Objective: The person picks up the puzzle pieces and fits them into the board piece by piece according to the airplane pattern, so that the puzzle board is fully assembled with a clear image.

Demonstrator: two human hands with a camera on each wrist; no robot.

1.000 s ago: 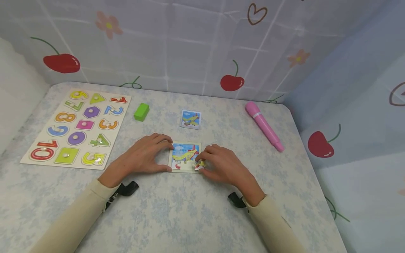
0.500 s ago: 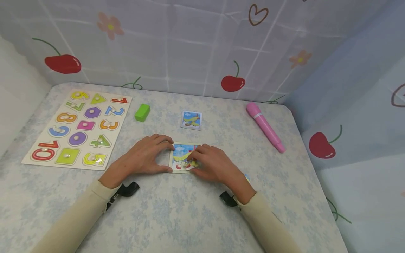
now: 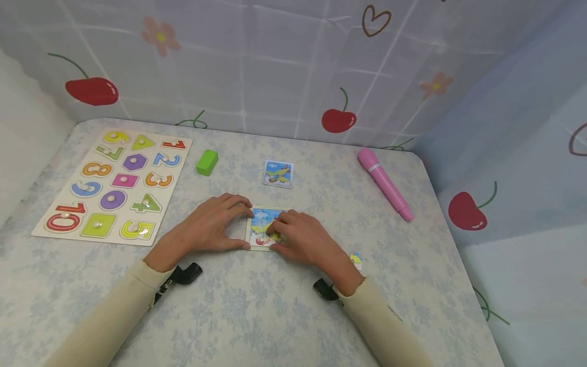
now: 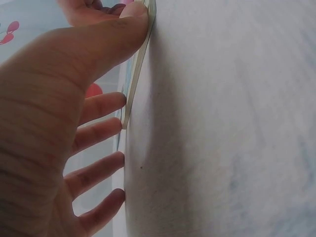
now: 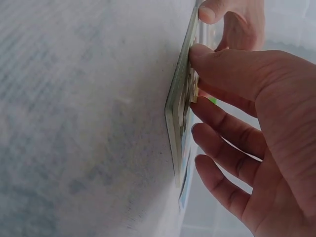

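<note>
A small airplane jigsaw puzzle board (image 3: 260,248) lies flat on the table in front of me. My left hand (image 3: 212,224) holds its left side, thumb at the near corner and forefinger at the far one. Over the board's right part, my right hand (image 3: 304,237) pinches a puzzle piece (image 5: 194,94) between thumb and forefinger, low at the surface. The hand hides most of that piece and the board's right side. Another loose puzzle piece (image 3: 356,261) lies on the table beside my right wrist. A picture card (image 3: 278,174) with the same airplane lies beyond the board.
On the left lies a number-and-shape knob puzzle (image 3: 103,168), with a green block (image 3: 207,162) next to it. A pink microphone-shaped toy (image 3: 385,183) lies at the back right. A patterned curtain (image 3: 275,66) hangs behind the table (image 3: 257,316).
My right hand has moved left with the puzzle piece, from the board's right edge to its lower middle-right. The loose piece by my wrist has come into view. My left hand stays put.
</note>
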